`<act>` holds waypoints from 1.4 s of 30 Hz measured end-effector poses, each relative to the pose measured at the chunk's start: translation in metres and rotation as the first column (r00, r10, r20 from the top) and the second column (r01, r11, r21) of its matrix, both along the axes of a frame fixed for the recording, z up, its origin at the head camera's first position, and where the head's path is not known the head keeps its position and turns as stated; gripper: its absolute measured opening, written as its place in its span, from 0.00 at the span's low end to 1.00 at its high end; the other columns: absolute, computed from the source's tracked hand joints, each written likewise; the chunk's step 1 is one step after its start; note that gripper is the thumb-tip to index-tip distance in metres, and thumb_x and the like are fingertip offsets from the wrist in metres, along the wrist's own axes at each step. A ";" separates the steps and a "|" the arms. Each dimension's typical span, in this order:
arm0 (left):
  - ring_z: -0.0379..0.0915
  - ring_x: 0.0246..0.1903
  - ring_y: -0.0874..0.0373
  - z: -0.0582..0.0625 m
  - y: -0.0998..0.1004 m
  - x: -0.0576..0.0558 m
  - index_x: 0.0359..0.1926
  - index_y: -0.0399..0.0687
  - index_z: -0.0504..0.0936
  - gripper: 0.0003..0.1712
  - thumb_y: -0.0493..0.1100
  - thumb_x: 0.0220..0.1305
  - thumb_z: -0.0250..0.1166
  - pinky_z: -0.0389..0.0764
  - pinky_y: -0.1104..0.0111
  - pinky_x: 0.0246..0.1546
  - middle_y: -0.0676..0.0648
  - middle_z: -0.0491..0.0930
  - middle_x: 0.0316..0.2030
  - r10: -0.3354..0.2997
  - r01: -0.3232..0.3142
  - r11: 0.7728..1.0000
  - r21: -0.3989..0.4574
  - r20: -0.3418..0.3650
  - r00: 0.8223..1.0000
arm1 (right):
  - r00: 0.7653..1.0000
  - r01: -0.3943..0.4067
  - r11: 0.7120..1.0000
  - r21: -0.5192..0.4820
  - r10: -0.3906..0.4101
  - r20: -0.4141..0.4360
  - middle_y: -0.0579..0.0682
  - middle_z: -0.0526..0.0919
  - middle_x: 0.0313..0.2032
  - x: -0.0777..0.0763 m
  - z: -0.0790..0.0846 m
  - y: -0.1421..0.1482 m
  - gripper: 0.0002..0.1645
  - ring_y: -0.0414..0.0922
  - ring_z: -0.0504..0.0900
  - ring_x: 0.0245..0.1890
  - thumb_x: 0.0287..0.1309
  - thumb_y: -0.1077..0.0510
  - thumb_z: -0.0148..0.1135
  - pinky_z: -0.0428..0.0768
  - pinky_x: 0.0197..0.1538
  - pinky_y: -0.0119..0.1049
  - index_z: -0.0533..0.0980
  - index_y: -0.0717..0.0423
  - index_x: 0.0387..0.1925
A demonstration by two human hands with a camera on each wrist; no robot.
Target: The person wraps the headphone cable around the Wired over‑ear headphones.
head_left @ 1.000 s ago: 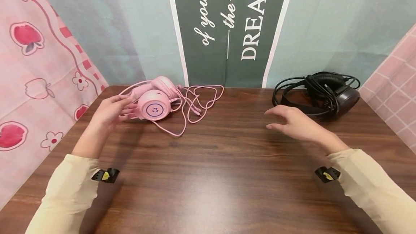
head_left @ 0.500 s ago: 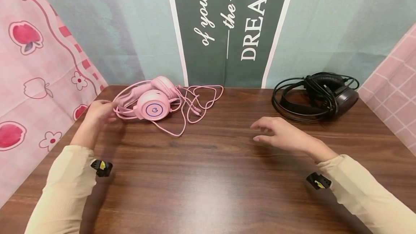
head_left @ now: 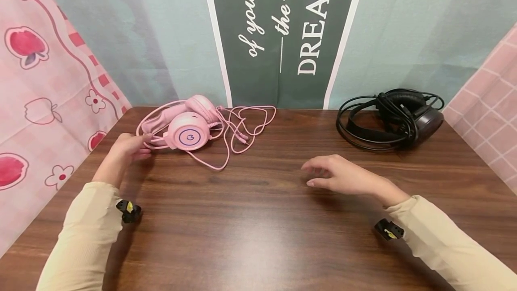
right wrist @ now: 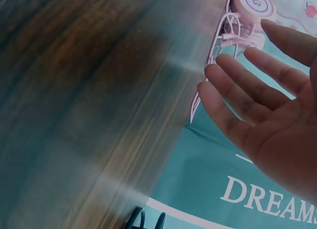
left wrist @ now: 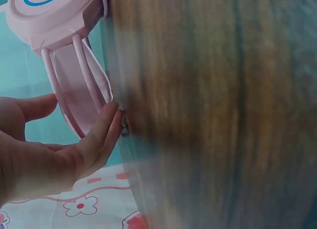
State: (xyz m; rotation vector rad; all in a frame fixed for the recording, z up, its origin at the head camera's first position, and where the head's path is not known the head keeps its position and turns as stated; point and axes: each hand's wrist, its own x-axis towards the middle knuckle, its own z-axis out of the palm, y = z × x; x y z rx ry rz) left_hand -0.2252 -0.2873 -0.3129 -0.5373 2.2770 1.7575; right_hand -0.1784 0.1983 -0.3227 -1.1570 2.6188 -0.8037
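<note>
Pink headphones (head_left: 189, 130) lie at the back left of the table, with their cable (head_left: 242, 134) looped to the right. My left hand (head_left: 128, 148) is at the left end of their headband. In the left wrist view, the thumb and fairly straight fingers (left wrist: 101, 132) stand on either side of the headband (left wrist: 74, 85); how firmly they touch it is unclear. My right hand (head_left: 341, 175) hovers over the middle right of the table, holding nothing, its fingers (right wrist: 237, 92) loosely bent and spread. Black headphones (head_left: 404, 118) with a wound cable lie at the back right.
The brown wooden table (head_left: 242, 219) ends at a green wall cloth (head_left: 282, 48) with white lettering. A pink fruit-patterned cloth (head_left: 36, 102) borders the left side. Pink tile-patterned covering (head_left: 492, 89) stands along the right.
My left hand first drew back leftward from the pink headphones' earcup, then came in to the headband's end. My right hand moved left and nearer, away from the black headphones.
</note>
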 end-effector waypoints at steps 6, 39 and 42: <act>0.73 0.20 0.66 0.001 0.002 0.000 0.41 0.31 0.59 0.11 0.39 0.67 0.45 0.81 0.72 0.31 0.52 0.72 0.20 0.015 -0.015 0.999 0.034 -0.011 1.000 | 0.999 -0.028 1.000 0.015 0.027 0.017 0.52 0.80 0.41 0.001 -0.002 0.001 0.16 0.46 0.79 0.40 0.56 0.58 0.62 0.81 0.40 0.35 0.75 0.62 0.45; 0.75 0.20 0.67 0.000 0.049 0.006 0.32 0.34 0.64 0.02 0.29 0.61 0.50 0.81 0.75 0.30 0.48 0.71 0.23 -0.098 0.100 0.994 0.047 -0.034 0.995 | 0.990 0.141 0.989 -0.037 -0.141 -0.012 0.42 0.80 0.33 -0.015 0.007 0.026 0.16 0.38 0.78 0.34 0.55 0.56 0.63 0.78 0.37 0.33 0.76 0.58 0.45; 0.74 0.21 0.68 -0.001 0.062 0.008 0.32 0.34 0.65 0.02 0.30 0.60 0.51 0.80 0.75 0.31 0.48 0.71 0.23 -0.114 0.115 0.993 0.027 -0.040 0.993 | 0.986 0.165 0.985 -0.042 -0.166 -0.020 0.41 0.80 0.33 -0.018 0.008 0.029 0.16 0.38 0.77 0.33 0.55 0.56 0.63 0.77 0.35 0.33 0.76 0.58 0.45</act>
